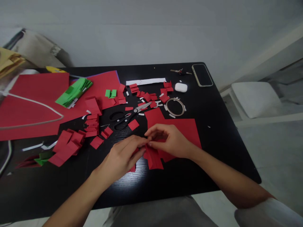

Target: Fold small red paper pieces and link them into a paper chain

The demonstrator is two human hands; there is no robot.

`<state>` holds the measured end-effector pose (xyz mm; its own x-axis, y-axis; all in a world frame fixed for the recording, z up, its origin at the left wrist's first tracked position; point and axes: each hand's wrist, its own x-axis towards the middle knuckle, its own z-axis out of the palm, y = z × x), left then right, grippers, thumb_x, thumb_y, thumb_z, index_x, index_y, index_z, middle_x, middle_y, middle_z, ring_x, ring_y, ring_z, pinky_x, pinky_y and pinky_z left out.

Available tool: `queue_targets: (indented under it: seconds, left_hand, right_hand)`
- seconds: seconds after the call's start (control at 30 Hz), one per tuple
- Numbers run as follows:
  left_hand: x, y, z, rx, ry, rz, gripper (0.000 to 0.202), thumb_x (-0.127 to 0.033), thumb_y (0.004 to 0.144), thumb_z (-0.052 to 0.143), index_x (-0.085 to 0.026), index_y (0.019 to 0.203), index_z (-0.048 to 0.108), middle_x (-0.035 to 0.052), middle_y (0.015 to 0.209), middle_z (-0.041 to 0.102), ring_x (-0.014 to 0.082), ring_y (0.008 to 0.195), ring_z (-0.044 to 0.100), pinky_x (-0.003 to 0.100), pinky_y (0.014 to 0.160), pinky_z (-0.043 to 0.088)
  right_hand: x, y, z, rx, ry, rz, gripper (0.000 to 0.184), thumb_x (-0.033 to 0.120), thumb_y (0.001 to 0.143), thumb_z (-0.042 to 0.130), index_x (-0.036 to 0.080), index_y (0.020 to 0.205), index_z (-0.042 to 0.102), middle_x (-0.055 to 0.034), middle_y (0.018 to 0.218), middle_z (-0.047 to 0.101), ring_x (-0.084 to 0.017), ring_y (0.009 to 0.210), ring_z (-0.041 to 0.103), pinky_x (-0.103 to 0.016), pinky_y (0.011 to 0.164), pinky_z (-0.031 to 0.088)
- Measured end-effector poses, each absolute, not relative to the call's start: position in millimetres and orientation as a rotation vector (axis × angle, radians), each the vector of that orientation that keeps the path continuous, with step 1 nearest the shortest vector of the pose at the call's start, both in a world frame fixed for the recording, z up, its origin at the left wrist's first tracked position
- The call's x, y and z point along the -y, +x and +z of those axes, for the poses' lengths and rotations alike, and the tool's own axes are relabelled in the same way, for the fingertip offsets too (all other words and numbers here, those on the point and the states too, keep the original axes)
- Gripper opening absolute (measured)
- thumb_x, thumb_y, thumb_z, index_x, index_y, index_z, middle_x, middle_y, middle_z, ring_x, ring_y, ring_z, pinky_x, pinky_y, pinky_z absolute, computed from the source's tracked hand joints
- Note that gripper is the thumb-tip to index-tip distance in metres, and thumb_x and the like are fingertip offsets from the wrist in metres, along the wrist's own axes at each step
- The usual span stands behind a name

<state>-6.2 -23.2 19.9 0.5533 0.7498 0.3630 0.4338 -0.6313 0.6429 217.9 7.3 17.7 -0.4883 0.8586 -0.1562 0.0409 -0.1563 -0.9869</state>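
Note:
Both hands meet over a strip of folded red paper (154, 158) near the front of the black table. My left hand (123, 154) is closed, its fingertips pinching the paper's upper end. From the other side my right hand (171, 140) grips the same end between thumb and curled fingers. Under the right hand lies a larger red sheet (187, 129). Just beyond the left hand are a loose red paper square (133, 125) and black-handled scissors (129, 116), lying partly spread. The exact fold between the fingertips is hidden.
Beyond the hands lie a tape ring (175, 107), a white earbud case (181, 87), keys (181, 72) and a phone (202, 75). Green folded papers (74, 92) rest on large red sheets (42, 104) at left. Folded red pieces (66, 145) and white scraps are scattered about.

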Motion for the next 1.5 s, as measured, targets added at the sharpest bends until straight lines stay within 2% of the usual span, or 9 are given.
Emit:
queue_targets:
  seconds: [0.23,0.53,0.73,0.83,0.93,1.13,1.27,1.4,1.5]
  left_hand:
    - [22,-7,17,-0.92,2.287,0.788,0.022,-0.011,0.101,0.06,-0.017,0.122,0.062,0.0068,0.107,0.074,0.014,0.096,0.075,0.023,0.085,0.061]
    - [20,-9,23,-0.899,2.274,0.712,0.02,-0.013,0.103,0.055,-0.019,0.121,0.063,0.0064,0.105,0.074,0.0155,0.094,0.075,0.025,0.083,0.062]
    - [19,-14,22,-0.939,2.247,0.706,0.022,-0.013,0.102,0.058,-0.019,0.123,0.064,0.0071,0.107,0.075,0.0153,0.094,0.075,0.024,0.082,0.061]
    - [18,-14,22,-0.953,2.251,0.694,0.022,-0.012,0.101,0.058,-0.018,0.122,0.064,0.0073,0.108,0.075,0.015,0.095,0.075,0.023,0.082,0.06]
    - [18,-14,21,-0.942,2.249,0.695,0.021,-0.011,0.101,0.058,-0.018,0.121,0.063,0.0067,0.108,0.075,0.0138,0.095,0.075,0.022,0.083,0.059]
    - [17,-13,22,-0.95,2.233,0.722,0.021,-0.01,0.1,0.06,-0.018,0.119,0.065,0.0062,0.106,0.075,0.0135,0.092,0.074,0.022,0.082,0.06]
    - [15,-14,22,-1.008,2.183,0.775,0.02,-0.011,0.097,0.063,-0.019,0.115,0.068,0.0042,0.099,0.076,0.0134,0.085,0.074,0.022,0.078,0.061]
    - [12,-15,22,-1.062,2.108,0.853,0.017,-0.013,0.093,0.069,-0.019,0.109,0.071,0.0018,0.09,0.077,0.0127,0.077,0.073,0.019,0.071,0.06]
    - [10,-16,25,-1.064,2.052,0.889,0.018,-0.013,0.09,0.073,-0.019,0.106,0.072,0.0014,0.089,0.078,0.0118,0.074,0.074,0.018,0.071,0.06]
  right_hand:
    - [-8,221,17,1.703,-1.04,1.603,0.031,0.016,0.082,0.078,0.019,0.112,0.071,-0.0017,0.091,0.077,-0.017,0.085,0.076,-0.03,0.084,0.061]
    - [-7,223,19,1.764,-1.063,1.62,0.03,0.014,0.08,0.078,0.02,0.109,0.074,-0.0009,0.087,0.079,-0.017,0.081,0.077,-0.029,0.078,0.062]
    - [-10,224,16,1.664,-1.034,1.638,0.025,0.012,0.084,0.07,0.018,0.108,0.074,-0.004,0.094,0.082,-0.018,0.085,0.079,-0.029,0.079,0.064]
    - [-10,223,16,1.656,-1.03,1.625,0.025,0.015,0.085,0.073,0.018,0.11,0.073,-0.0051,0.096,0.081,-0.019,0.09,0.08,-0.031,0.084,0.064]
    - [-9,222,15,1.65,-1.029,1.629,0.023,0.018,0.084,0.077,0.017,0.107,0.073,-0.0043,0.093,0.08,-0.018,0.086,0.079,-0.031,0.082,0.064]
    - [-9,222,15,1.641,-1.014,1.65,0.016,0.014,0.089,0.07,0.018,0.104,0.072,-0.004,0.094,0.08,-0.017,0.087,0.078,-0.029,0.079,0.063]
    - [-10,225,18,1.702,-0.975,1.546,0.015,0.014,0.091,0.066,0.018,0.104,0.071,-0.0042,0.096,0.078,-0.017,0.09,0.076,-0.031,0.083,0.062]
    - [-12,229,23,1.812,-0.866,1.387,0.023,0.004,0.084,0.06,0.02,0.096,0.071,-0.0041,0.098,0.073,-0.018,0.092,0.071,-0.034,0.085,0.06]
    - [-13,230,27,1.888,-0.757,1.34,0.028,0.004,0.081,0.063,0.022,0.1,0.073,-0.0051,0.104,0.068,-0.019,0.095,0.068,-0.036,0.087,0.059]
